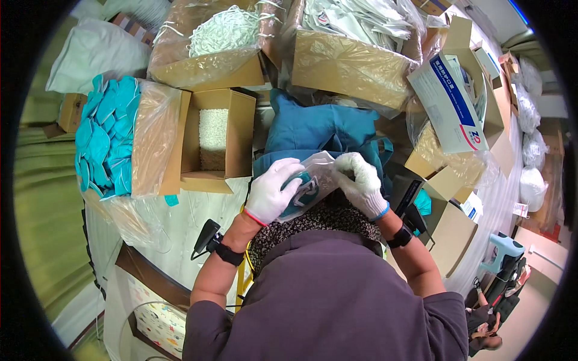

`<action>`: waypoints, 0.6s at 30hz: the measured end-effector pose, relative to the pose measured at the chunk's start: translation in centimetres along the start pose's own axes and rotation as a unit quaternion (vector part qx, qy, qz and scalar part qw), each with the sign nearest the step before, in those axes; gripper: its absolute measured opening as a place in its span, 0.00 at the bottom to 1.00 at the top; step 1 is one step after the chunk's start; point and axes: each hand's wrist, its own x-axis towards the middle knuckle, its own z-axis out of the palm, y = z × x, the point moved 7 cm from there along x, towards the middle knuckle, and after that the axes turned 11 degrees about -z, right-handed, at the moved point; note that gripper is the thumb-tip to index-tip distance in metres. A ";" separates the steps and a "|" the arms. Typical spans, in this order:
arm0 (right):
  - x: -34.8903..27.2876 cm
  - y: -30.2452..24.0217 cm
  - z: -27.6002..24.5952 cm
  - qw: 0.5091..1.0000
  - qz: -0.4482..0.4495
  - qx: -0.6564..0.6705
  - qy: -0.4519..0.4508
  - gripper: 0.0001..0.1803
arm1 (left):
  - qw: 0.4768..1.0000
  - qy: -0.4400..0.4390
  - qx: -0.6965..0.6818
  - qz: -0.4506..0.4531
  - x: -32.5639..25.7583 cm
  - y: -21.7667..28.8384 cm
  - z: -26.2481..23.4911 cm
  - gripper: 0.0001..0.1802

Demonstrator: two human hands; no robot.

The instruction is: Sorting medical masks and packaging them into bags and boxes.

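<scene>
Close to my lap, my left hand (274, 191) in a white knit glove has its fingers closed round a teal face mask (305, 194) with white straps. A clear and white plastic pouch (325, 168) lies around or against the mask; how far the mask sits inside I cannot tell. My right hand (360, 183), gloved too, pinches the pouch at its right edge. Right beyond both hands lies a blue cloth bundle (322, 126).
At left stands a box heaped with teal masks (108, 138), beside a carton of white pellets (213, 129). White cords (223, 31) and flat white pouches (358, 21) fill two far cartons. A printed white box (448, 105) leans at right. Further right, a person (484, 325) is visible.
</scene>
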 end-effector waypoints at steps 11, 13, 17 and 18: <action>0.9 1.1 0.3 1.000 -0.012 0.002 -0.025 0.06 | 1.000 0.008 -0.002 -0.022 0.5 0.2 0.0 0.03; 0.8 1.6 0.6 0.999 0.008 0.012 -0.037 0.07 | 1.000 0.009 -0.001 -0.018 0.5 -0.1 -0.1 0.03; 0.6 1.9 1.2 0.990 0.112 0.078 -0.021 0.09 | 1.000 0.005 0.005 -0.020 0.5 -0.2 -0.1 0.03; 0.7 2.1 1.2 0.990 0.112 0.078 -0.021 0.09 | 1.000 0.005 0.005 -0.020 0.5 -0.1 -0.1 0.03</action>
